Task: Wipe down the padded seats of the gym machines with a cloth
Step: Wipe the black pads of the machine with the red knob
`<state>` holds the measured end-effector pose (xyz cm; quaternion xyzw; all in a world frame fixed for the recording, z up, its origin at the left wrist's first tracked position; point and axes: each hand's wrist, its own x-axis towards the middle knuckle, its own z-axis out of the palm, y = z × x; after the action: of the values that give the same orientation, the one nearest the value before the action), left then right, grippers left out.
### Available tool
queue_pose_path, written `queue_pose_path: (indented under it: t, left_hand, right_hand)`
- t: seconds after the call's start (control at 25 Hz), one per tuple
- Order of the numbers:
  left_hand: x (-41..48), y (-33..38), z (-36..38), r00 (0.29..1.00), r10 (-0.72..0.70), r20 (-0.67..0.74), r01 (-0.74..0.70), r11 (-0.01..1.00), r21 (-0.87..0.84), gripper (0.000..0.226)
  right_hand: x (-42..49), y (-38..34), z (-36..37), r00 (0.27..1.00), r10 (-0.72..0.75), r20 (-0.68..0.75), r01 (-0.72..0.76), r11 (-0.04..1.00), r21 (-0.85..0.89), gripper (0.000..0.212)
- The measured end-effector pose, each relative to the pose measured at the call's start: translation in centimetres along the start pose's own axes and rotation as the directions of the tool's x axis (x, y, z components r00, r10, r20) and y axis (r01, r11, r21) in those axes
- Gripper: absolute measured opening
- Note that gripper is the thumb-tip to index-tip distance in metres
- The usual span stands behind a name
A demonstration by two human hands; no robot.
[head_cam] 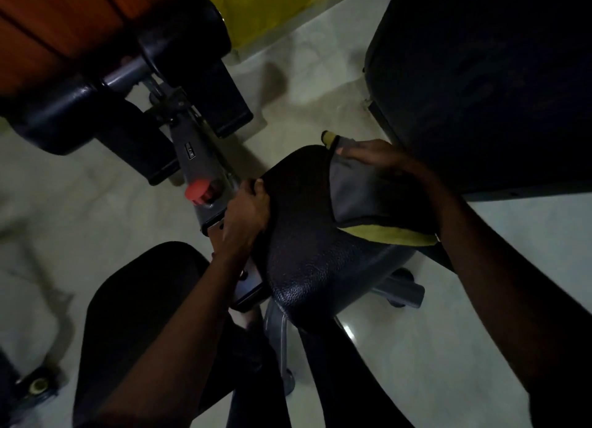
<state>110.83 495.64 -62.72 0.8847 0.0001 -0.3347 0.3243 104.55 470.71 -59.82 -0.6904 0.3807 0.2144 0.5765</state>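
Nearest the viewer, below the padded seat [307,235], the person's knee [137,299] in dark trousers is bent close in, likely so that both arms can reach across the cushion. The seat is a small black pad with a pebbled cover, standing on a grey post [277,331].

At the seat's left rim the left hand [248,216] grips the cushion, fingers curled over the edge. This looks like bracing, so the pad does not swivel or rock under the wiping.

On the far right part of the seat lies the cloth [358,196], grey with a yellow side showing at its near fold. The right hand [378,158] rests on top of it with fingers stretched fairly flat, pressing it to the cover rather than pinching it. Whether the thumb tucks under cannot be told in this dim light. The near half of the seat is probably not yet wiped.

Just left of the seat a red knob [198,192] sits on the grey frame [192,152]. Beyond the seat to the right is a large black pad [480,84]. Beyond it to the left are black roller pads [64,113]. Farthest off is something yellow [266,7].
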Motion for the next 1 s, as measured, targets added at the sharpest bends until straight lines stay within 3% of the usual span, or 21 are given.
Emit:
queue_pose_path:
  t: [0.24, 0.4, 0.48, 0.64, 0.8, 0.92, 1.0]
  left_hand:
    - [0.4, -0.2, 0.0, 1.0, -0.006, -0.018, 0.007, 1.0, 0.026, 0.036]
    - [0.6, -0.2, 0.1, 0.999, -0.036, -0.001, 0.036, 0.996, 0.076, 0.039]
    - [0.4, 0.0, 0.1, 0.998, -0.066, -0.02, 0.068, 0.995, 0.068, 0.042]
    - [0.5, -0.1, 0.1, 0.989, -0.147, -0.026, 0.148, 0.988, 0.048, 0.051]
    - [0.3, -0.2, 0.0, 0.983, -0.175, -0.052, 0.175, 0.984, 0.0, 0.054]
    - [0.2, 0.0, -0.1, 0.994, -0.093, -0.051, 0.091, 0.995, -0.031, 0.058]
    - [0.4, -0.2, 0.0, 0.993, -0.098, -0.061, 0.098, 0.995, -0.014, 0.05]
  right_hand:
    - [-3.4, 2.9, -2.2, 0.998, 0.039, 0.049, -0.04, 0.999, 0.008, 0.013]
    - [-4.4, 1.8, -1.6, 0.991, -0.042, 0.124, 0.011, 0.971, 0.24, 0.013]
    - [-4.8, 2.6, -1.6, 0.992, -0.055, 0.113, 0.022, 0.962, 0.272, 0.022]
    - [-6.8, 4.3, -2.3, 0.998, -0.044, 0.051, 0.026, 0.954, 0.299, 0.01]
    - [-4.7, 2.0, -2.3, 0.998, -0.05, -0.026, 0.047, 0.992, -0.116, 0.043]
    - [-5.1, 0.6, -1.7, 0.982, -0.137, -0.128, 0.087, 0.937, -0.339, 0.051]
    - [-6.9, 0.6, -1.2, 0.982, -0.113, -0.152, 0.026, 0.876, -0.482, 0.059]
